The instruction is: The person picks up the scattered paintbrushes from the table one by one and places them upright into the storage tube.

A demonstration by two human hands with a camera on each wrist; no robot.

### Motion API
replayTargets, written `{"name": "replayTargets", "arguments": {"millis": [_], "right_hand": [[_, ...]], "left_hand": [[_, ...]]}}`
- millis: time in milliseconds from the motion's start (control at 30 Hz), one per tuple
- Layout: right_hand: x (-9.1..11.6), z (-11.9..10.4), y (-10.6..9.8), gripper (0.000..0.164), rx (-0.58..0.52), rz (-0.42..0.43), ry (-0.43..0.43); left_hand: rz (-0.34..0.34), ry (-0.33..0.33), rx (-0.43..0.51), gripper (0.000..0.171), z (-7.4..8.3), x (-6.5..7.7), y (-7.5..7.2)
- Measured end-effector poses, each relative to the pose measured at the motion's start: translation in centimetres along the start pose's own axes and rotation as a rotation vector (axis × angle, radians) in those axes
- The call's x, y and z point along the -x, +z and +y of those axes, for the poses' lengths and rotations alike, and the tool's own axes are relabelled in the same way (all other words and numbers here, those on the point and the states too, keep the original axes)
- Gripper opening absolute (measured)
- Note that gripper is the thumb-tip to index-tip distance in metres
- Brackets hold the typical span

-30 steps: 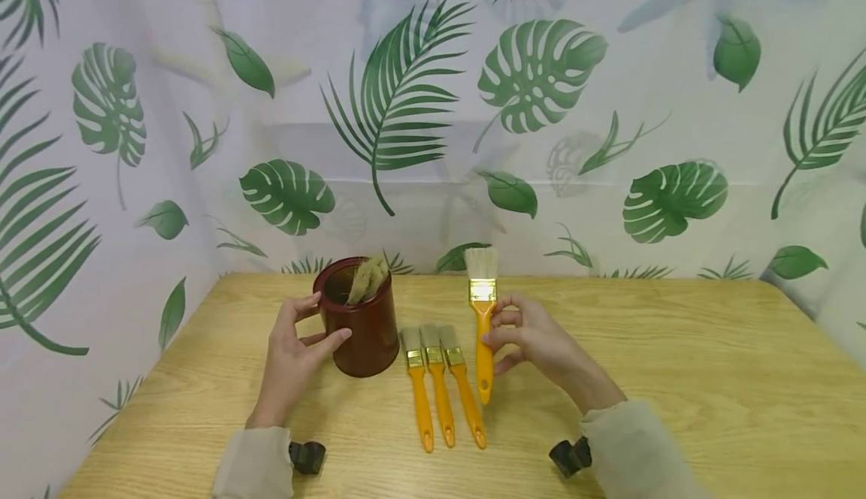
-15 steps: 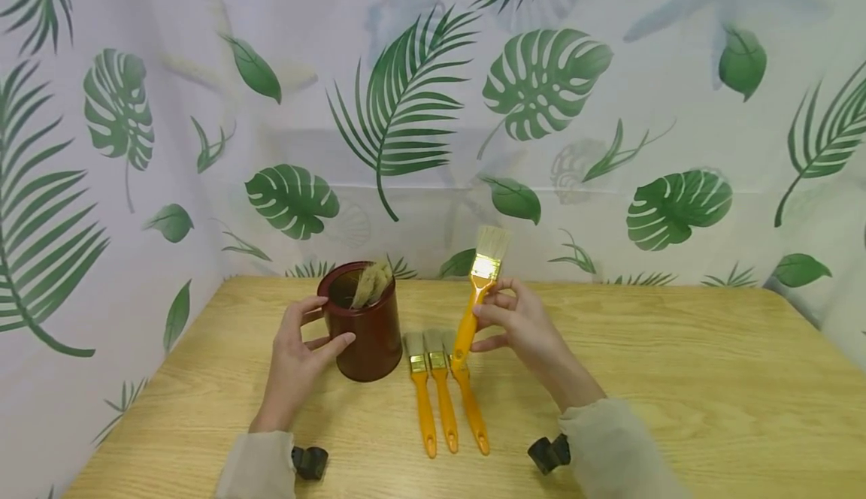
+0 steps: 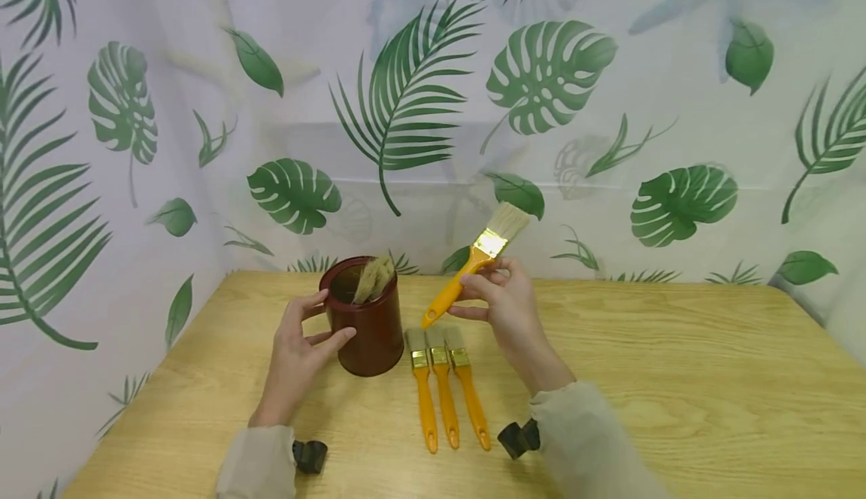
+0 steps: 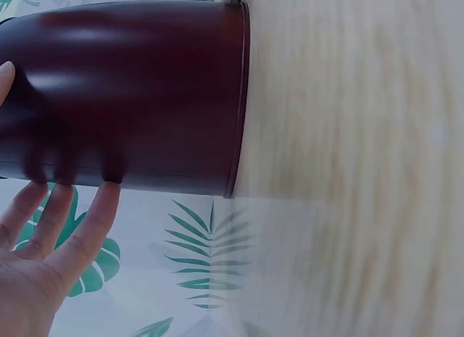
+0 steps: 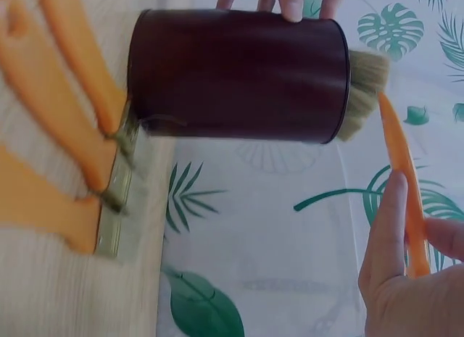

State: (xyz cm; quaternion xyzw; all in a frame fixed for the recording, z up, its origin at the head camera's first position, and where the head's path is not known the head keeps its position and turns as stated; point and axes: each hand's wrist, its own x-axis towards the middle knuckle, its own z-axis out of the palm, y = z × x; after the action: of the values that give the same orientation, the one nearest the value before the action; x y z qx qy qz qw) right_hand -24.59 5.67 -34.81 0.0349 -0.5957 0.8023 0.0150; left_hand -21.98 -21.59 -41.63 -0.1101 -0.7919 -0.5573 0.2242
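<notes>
My left hand (image 3: 295, 356) holds a dark red can (image 3: 373, 340) that stands upright on the table, thumb at its near side and fingers at its left. Pale bristles (image 3: 373, 281) stick out of the can's mouth; what lies below them is hidden. My right hand (image 3: 512, 311) pinches the orange handle of a paintbrush (image 3: 472, 262) in the air, right of the can. It tilts, bristles up and to the right, handle end toward the can. In the right wrist view the handle end (image 5: 388, 116) appears close to the bristles. Three like paintbrushes (image 3: 443, 397) lie side by side below.
The wooden table (image 3: 676, 379) reaches back to a white curtain (image 3: 419, 146) with green leaf prints. The three lying brushes have their bristle ends near the can's base. Black wrist mounts (image 3: 310, 456) sit at both sleeves.
My right hand has moved left and up toward the can, and the paintbrush in it has turned from nearly upright to a slant, its handle end swinging left. The left hand keeps holding the can.
</notes>
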Motion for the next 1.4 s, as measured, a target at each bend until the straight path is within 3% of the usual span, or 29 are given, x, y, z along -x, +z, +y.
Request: {"name": "replayTargets", "arguments": {"millis": [400, 867, 1033, 1233, 1300, 1400], "right_hand": [[-0.9, 0.1, 3.4, 0.034, -0.119, 0.05, -0.095], [-1.6, 1.1, 5.9, 0.036, -0.085, 0.094, -0.174], [-1.6, 1.6, 7.5, 0.036, 0.08, 0.071, -0.272], [-1.6, 2.0, 8.6, 0.029, 0.516, 0.103, -0.48], [-1.6, 1.8, 8.7, 0.027, 0.611, 0.081, -0.501], [-1.6, 1.3, 8.4, 0.029, 0.645, -0.003, -0.471]], "left_hand": [[0.001, -0.013, -0.015, 0.055, 0.2, -0.3, -0.3], [0.006, -0.013, -0.006, 0.053, 0.4, -0.2, 0.0], [0.008, -0.012, -0.009, 0.052, 0.4, -0.2, -0.3], [-0.003, 0.01, -0.003, 0.053, 0.2, -0.4, -0.2], [0.0, 0.013, -0.002, 0.053, 0.1, -0.4, -0.1], [-0.004, 0.015, 0.001, 0.053, 0.0, -0.3, 0.0]]}}
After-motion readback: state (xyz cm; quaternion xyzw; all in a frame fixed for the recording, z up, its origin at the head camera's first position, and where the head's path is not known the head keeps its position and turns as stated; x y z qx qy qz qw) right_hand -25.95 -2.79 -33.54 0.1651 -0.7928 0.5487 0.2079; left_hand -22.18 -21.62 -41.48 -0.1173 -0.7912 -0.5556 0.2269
